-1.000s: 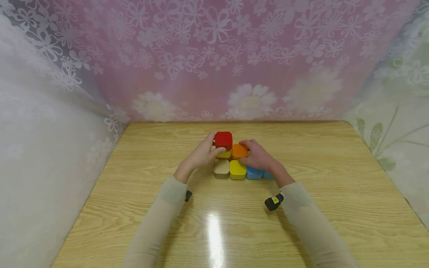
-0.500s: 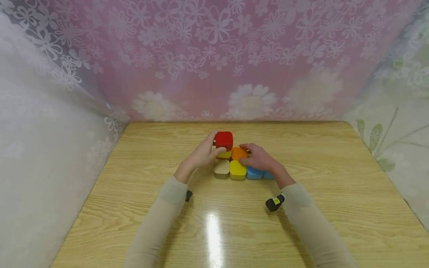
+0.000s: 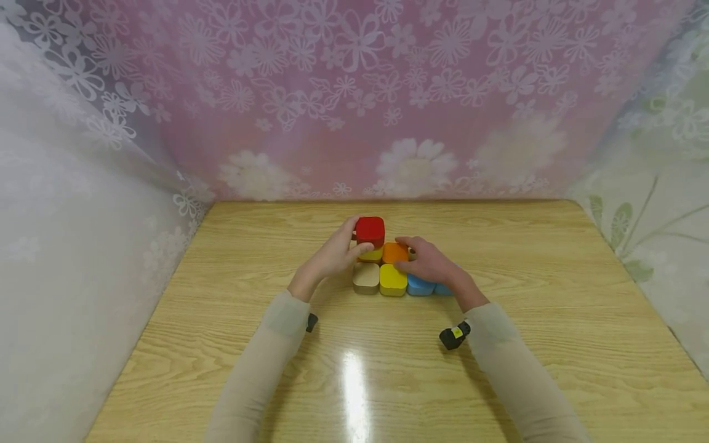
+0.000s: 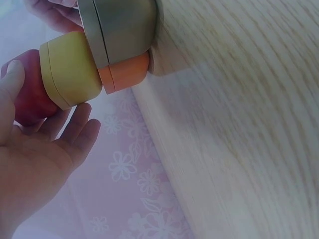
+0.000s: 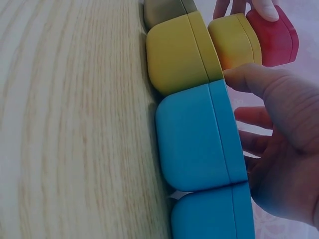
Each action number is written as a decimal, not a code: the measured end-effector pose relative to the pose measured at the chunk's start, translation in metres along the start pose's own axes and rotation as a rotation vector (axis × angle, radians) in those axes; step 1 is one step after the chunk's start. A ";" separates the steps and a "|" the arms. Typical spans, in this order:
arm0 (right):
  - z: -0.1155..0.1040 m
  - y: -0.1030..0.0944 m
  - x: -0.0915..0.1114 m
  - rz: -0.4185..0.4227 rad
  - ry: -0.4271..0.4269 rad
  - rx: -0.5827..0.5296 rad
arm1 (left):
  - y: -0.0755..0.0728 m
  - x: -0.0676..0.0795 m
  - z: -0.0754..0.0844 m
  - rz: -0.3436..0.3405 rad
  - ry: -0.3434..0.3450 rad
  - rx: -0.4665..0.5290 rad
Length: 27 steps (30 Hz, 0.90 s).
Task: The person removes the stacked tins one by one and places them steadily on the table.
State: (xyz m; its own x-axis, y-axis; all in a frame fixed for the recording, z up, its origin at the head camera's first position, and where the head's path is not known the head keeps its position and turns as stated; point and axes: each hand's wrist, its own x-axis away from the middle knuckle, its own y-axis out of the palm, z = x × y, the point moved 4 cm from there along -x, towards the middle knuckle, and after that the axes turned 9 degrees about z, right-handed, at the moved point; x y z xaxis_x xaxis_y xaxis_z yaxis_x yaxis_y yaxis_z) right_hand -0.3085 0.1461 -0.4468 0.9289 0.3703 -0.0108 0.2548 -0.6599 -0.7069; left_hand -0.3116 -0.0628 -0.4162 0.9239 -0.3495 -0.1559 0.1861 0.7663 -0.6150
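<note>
My left hand (image 3: 335,249) grips a red rounded box (image 3: 370,229) from the left, thumb in front and fingers behind. The red box sits over a yellow box (image 4: 72,67), and an orange box (image 4: 127,72) shows below that in the left wrist view. My right hand (image 3: 429,258) holds a second orange box (image 3: 395,252), just right of the stack, between thumb and fingertips. In the right wrist view that orange box is hidden behind the front row. There the right thumb (image 5: 244,77) is at the top edge of the front yellow box (image 5: 179,55).
A front row of lidded boxes stands on the wooden table (image 3: 249,295): beige (image 3: 366,277), yellow, and two blue ones, the nearer blue box (image 5: 197,137) partly under my right hand. A pink flowered cloth (image 3: 332,123) hangs beyond the table's far edge.
My right hand and the orange box have shifted slightly toward the front row since a second ago. My left hand and the red box have stayed nearly still.
</note>
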 end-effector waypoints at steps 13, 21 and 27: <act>0.003 -0.002 0.002 0.109 -0.029 -0.024 | 0.000 -0.001 0.000 -0.001 0.007 -0.013; -0.009 -0.007 0.007 0.171 -0.053 -0.108 | 0.000 0.000 0.000 -0.002 0.001 -0.010; -0.033 -0.012 0.009 0.271 -0.207 -0.146 | -0.001 0.000 0.000 0.001 0.010 -0.007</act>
State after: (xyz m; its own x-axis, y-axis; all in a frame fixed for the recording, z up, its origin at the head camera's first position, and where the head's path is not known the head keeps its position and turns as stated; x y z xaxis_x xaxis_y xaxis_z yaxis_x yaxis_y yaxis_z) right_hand -0.2945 0.1354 -0.4154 0.8975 0.2843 -0.3372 0.0570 -0.8329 -0.5505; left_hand -0.3114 -0.0635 -0.4154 0.9207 -0.3540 -0.1640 0.1830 0.7630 -0.6199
